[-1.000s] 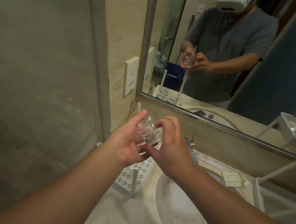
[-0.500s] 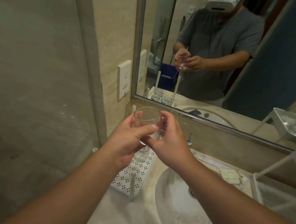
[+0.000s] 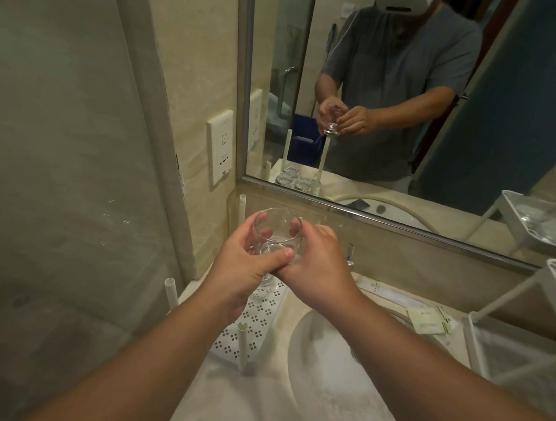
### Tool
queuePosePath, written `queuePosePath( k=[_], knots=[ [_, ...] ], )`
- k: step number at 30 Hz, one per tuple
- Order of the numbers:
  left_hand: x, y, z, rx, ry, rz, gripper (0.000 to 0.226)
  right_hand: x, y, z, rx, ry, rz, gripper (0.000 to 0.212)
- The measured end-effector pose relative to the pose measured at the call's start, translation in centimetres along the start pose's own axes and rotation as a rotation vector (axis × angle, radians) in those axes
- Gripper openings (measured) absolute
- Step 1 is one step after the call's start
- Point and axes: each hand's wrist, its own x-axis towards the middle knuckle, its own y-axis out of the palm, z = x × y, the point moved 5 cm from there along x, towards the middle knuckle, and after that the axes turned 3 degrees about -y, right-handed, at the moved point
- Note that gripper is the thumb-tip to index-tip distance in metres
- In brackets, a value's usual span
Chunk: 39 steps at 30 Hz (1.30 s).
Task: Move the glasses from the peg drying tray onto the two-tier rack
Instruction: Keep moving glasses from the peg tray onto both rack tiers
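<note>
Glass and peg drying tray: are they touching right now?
Apart. The head view shows the glass held by both hands, lifted clear above the peg drying tray.

**No lettering we can make out**

We find print in three places, none legible. The wall plate beside the mirror carries small dark symbols. A long white packet by the basin bears a short dark mark, perhaps a brand. The small paper sachet shows faint lines too blurred to read.
</note>
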Motion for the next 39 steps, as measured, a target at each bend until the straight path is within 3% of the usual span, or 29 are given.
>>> queuePosePath(
  k=[7,12,16,20,28,34,39],
  knots=[
    [0.1,2.6,0.9,0.033,-0.003,0.041,0.087,-1.0,-2.0,-1.8,0.022,0.034,-0.031,0.064],
    [0.0,5.9,1.5,0.072,0.003,0.081,0.071,-2.2,-4.9,-3.4,-0.009,0.055,-0.063,0.071],
    [-0.4,9.2,2.1,0.089,0.003,0.109,0.069,-3.6,-7.9,-4.9,-0.061,0.079,-0.1,0.088],
    [-1.2,13.2,2.9,0.094,0.02,0.183,0.064,-5.4,-11.4,-6.5,-0.067,0.057,-0.199,0.049],
    [-3.1,21.6,5.1,0.17,0.016,0.275,0.072,-9.9,-18.1,-11.2,-0.063,0.121,-0.264,0.074],
    [-4.5,28.8,6.9,0.203,0.016,0.344,0.068,-13.8,-23.0,-15.3,0.057,0.225,-0.357,0.048],
    [-5.7,34.8,8.7,0.27,0.017,0.405,0.067,-16.8,-27.1,-18.7,0.107,0.281,-0.448,0.059]
  ],
)
